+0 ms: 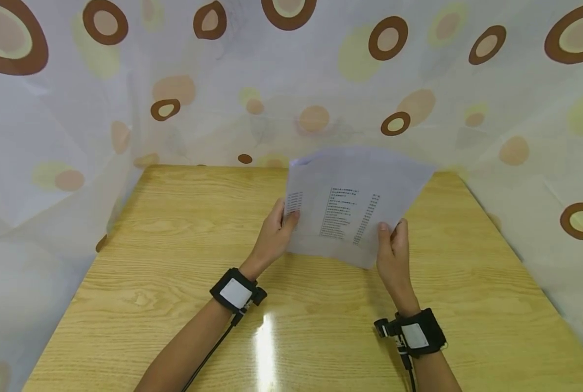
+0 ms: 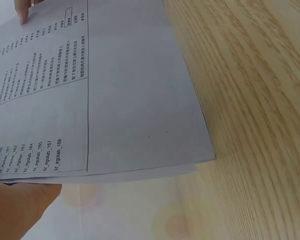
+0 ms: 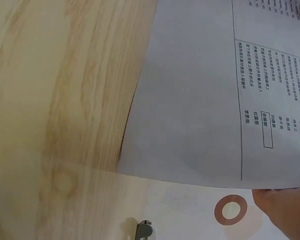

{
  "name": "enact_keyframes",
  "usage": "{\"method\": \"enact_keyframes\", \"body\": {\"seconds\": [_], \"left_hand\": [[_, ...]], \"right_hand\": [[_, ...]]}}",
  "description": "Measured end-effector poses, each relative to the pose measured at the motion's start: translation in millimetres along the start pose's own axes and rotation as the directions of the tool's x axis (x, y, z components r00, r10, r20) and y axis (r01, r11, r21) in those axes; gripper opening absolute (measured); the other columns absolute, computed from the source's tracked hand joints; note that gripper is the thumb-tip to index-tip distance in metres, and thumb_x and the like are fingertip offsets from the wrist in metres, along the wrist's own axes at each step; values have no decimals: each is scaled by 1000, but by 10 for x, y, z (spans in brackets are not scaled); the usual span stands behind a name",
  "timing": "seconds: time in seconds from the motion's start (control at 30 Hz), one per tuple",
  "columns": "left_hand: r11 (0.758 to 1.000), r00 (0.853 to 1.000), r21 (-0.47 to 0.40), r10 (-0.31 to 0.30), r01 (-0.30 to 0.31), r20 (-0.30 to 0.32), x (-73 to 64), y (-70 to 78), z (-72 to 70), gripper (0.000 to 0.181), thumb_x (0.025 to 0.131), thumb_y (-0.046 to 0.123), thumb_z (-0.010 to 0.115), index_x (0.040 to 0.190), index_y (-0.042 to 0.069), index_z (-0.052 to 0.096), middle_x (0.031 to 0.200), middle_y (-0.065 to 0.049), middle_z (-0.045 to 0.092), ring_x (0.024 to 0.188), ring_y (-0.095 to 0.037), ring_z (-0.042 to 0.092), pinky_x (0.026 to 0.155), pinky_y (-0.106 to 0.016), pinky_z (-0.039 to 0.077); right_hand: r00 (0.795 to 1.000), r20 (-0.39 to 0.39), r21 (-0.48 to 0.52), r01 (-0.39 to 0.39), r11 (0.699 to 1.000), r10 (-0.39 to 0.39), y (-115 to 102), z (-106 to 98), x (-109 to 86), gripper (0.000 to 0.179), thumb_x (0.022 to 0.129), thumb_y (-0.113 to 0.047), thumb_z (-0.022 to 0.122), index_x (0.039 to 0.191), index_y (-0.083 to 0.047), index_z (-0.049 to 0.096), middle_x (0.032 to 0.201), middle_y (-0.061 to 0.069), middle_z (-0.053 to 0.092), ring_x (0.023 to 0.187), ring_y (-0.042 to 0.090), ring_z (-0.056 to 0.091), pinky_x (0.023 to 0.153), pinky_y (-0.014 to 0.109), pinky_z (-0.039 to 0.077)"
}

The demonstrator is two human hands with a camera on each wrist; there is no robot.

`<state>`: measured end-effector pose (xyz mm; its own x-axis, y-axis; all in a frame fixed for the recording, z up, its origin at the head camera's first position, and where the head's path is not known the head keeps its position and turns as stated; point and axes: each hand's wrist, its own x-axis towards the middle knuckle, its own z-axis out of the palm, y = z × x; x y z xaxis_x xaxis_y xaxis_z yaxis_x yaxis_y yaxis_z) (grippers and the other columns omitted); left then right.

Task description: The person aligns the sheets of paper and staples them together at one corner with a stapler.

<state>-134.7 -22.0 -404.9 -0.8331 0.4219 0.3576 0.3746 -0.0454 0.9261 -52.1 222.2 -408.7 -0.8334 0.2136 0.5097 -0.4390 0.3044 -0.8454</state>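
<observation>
A few sheets of printed paper (image 1: 350,207) are held up, tilted, above the wooden table, with a printed table of text facing me. My left hand (image 1: 275,231) pinches their left edge, thumb on the front. On the opposite edge my right hand (image 1: 393,256) grips the sheets, thumb also in front. In the left wrist view the paper (image 2: 140,100) shows more than one layer along its edge, and part of my left hand (image 2: 25,207) appears below it. The right wrist view has the blank margin of the paper (image 3: 185,110) and part of my right hand (image 3: 285,207).
The wooden table (image 1: 173,272) spreads under both arms. White sheeting (image 1: 271,71) with brown, peach and yellow ovals surrounds its back and sides. Each wrist wears a black strap with a camera and cable. A small grey object (image 3: 144,230) shows at the bottom of the right wrist view.
</observation>
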Motion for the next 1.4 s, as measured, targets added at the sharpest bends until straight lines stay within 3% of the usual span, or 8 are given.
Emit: {"method": "enact_keyframes", "body": {"seconds": [0.17, 0.43, 0.67, 0.8, 1.07, 1.27, 1.4], "left_hand": [[999, 1000, -50, 0, 1, 12, 9, -18, 4, 44, 107, 12, 42, 149, 2, 33, 139, -24, 51, 120, -39, 56, 93, -57, 47], [1000, 999, 6, 28, -28, 35, 14, -67, 14, 45, 109, 14, 37, 153, 5, 33, 140, -19, 52, 121, -32, 58, 94, -51, 49], [998, 999, 35, 46, -46, -5, 39, 9, 37, 48, 109, 14, 37, 155, 4, 30, 146, -21, 46, 129, -33, 50, 100, -52, 44], [998, 998, 21, 58, -58, -6, 55, 43, 41, 45, 109, 13, 38, 152, 4, 33, 141, -20, 51, 123, -33, 56, 95, -51, 48], [999, 1000, 44, 13, -13, 7, 8, -19, 81, 47, 108, 8, 38, 154, 0, 29, 147, -24, 45, 130, -38, 49, 100, -55, 43], [999, 1000, 45, 26, -26, -1, 7, -47, 93, 45, 108, 10, 39, 153, 4, 34, 144, -19, 50, 127, -33, 53, 98, -53, 45], [998, 999, 54, 23, -22, -26, 4, -17, 85, 43, 108, 13, 40, 150, 1, 37, 142, -21, 50, 128, -33, 51, 99, -53, 44]], "right_hand": [[1000, -8, 15, -5, 1000, 5, 16, 6, -3, 29, 110, -11, 32, 133, 6, 34, 120, 18, 57, 102, 19, 61, 82, 28, 48], [998, 5, -31, -57, 998, 57, 23, 23, -10, 32, 110, -11, 28, 136, 6, 34, 120, 16, 57, 101, 18, 61, 82, 31, 48], [999, 0, -75, -37, 997, 37, -166, 35, 34, 32, 109, -7, 27, 136, 8, 33, 121, 18, 55, 103, 18, 58, 82, 31, 45], [1000, -2, -52, 8, 999, -9, -63, -1, 58, 31, 110, -12, 29, 137, 3, 35, 122, 14, 57, 104, 19, 60, 82, 30, 47], [997, 9, -35, -79, 996, 80, 64, -8, -3, 33, 110, -15, 29, 137, 3, 35, 119, 17, 56, 100, 19, 60, 81, 30, 47], [994, 28, -95, -101, 990, 104, 77, -34, -16, 34, 110, -15, 29, 139, 3, 34, 122, 18, 56, 103, 19, 60, 82, 30, 48], [996, 33, -110, -84, 990, 88, 49, -45, 16, 35, 111, -17, 29, 140, 2, 34, 123, 18, 55, 103, 22, 59, 81, 30, 47]]}}
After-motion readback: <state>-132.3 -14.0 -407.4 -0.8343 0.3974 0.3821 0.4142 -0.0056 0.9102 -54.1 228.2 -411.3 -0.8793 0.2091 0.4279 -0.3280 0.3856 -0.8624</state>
